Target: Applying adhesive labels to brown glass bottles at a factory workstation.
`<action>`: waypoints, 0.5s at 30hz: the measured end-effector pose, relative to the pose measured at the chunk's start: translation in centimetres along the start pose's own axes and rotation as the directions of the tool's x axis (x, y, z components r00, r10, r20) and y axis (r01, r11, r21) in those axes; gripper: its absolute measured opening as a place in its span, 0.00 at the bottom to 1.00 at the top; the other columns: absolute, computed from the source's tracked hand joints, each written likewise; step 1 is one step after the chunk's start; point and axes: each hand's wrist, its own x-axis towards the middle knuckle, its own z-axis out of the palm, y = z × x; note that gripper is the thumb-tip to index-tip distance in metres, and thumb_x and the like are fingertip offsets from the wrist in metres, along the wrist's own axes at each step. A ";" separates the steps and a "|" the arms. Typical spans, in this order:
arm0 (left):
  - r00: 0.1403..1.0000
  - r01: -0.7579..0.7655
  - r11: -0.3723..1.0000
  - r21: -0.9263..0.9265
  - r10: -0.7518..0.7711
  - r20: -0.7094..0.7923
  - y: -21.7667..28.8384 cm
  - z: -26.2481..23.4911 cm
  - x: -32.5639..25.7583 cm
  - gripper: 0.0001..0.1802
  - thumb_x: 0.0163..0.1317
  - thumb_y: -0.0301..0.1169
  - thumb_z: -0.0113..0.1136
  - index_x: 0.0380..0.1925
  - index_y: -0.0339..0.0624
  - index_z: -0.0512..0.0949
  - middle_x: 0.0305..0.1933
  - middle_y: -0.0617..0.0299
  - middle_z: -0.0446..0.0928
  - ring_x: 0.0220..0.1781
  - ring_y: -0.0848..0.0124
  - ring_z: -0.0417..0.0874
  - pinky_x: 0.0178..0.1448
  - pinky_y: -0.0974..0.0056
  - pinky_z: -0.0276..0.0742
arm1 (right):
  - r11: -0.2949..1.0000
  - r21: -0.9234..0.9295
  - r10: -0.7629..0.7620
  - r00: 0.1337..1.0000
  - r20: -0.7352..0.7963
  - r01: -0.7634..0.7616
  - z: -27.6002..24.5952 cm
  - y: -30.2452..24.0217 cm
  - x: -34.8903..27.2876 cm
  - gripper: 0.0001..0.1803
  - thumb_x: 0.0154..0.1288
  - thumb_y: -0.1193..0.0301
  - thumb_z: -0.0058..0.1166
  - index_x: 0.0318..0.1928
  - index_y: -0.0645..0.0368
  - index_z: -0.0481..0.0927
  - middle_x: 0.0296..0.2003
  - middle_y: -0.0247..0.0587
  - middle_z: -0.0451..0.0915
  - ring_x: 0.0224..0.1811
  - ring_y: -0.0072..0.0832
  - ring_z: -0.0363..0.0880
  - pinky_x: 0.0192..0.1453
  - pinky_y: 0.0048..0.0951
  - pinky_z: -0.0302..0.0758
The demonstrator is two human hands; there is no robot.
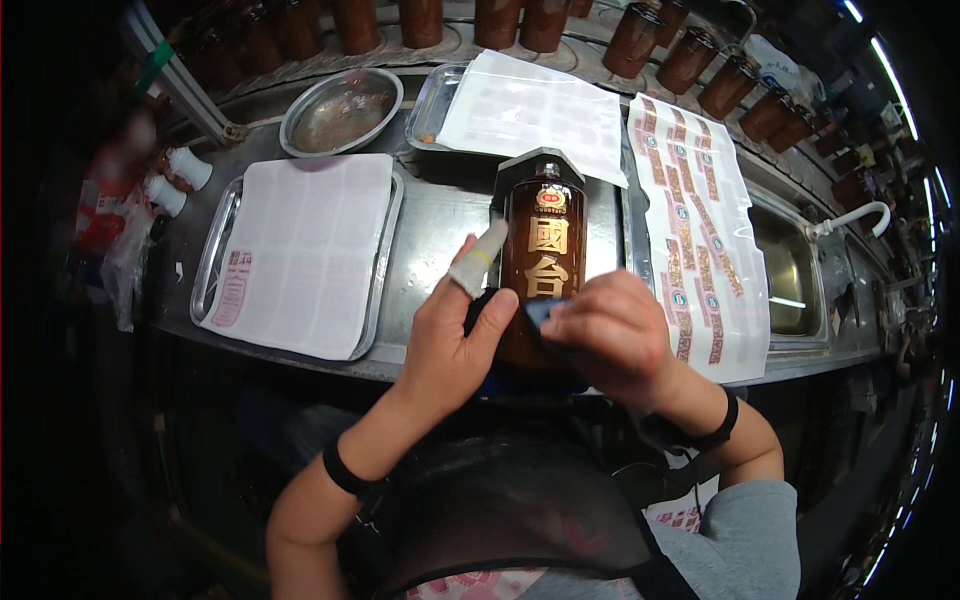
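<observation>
Remotely, I have the brown bottle [516,268], in its dark holder [508,180], already gold-lettered, with my left grip [443,335] half-open at its left side, my right grip [618,328] pinching a blue piece [538,314] over the bottle's lower front, and label strips [682,300] to the bottle's right seemingly still unused.

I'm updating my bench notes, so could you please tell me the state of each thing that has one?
Brown bottle: lying face up, neck away from the person.
Blue piece: pinched in the right hand.
Left hand: open at the bottle's side.
Left tray: mostly covered by a white sheet.
Metal bowl: upright, reddish residue inside.
Faucet: no water visibly running.
</observation>
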 end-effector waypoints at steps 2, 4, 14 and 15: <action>0.994 -0.107 0.980 0.168 0.105 0.019 -0.6 0.1 1.2 0.28 0.73 0.42 0.54 0.68 0.40 0.70 0.69 0.34 0.67 0.75 0.42 0.65 0.74 0.53 0.62 | 0.982 0.131 0.130 0.991 0.039 -0.134 -1.0 -1.5 -0.6 0.15 0.47 0.81 0.66 0.39 0.58 0.83 0.31 0.38 0.79 0.34 0.36 0.80 0.38 0.35 0.74; 0.991 -0.125 0.942 0.310 0.103 0.086 -0.8 0.0 2.4 0.27 0.74 0.45 0.51 0.66 0.41 0.73 0.70 0.34 0.67 0.73 0.42 0.67 0.73 0.51 0.61 | 0.942 0.211 0.277 0.960 -0.051 -0.261 -1.3 -1.4 -0.8 0.18 0.44 0.85 0.64 0.39 0.59 0.83 0.31 0.40 0.80 0.33 0.38 0.80 0.38 0.35 0.75; 0.994 0.018 0.947 0.320 -0.052 0.098 -0.3 -1.6 -0.8 0.25 0.77 0.41 0.48 0.66 0.38 0.73 0.76 0.42 0.62 0.79 0.52 0.60 0.75 0.58 0.60 | 0.969 0.042 0.244 0.923 -0.298 -0.243 0.0 1.3 2.7 0.11 0.50 0.80 0.69 0.34 0.60 0.81 0.30 0.39 0.79 0.35 0.38 0.79 0.39 0.37 0.75; 0.996 0.032 0.960 0.278 -0.053 0.067 -0.1 -1.6 -1.1 0.25 0.77 0.41 0.48 0.66 0.38 0.73 0.77 0.42 0.60 0.79 0.51 0.61 0.75 0.57 0.60 | 0.982 -0.025 0.174 0.944 -0.281 -0.189 0.7 1.8 3.4 0.12 0.49 0.79 0.69 0.34 0.59 0.80 0.31 0.39 0.80 0.36 0.40 0.79 0.40 0.39 0.75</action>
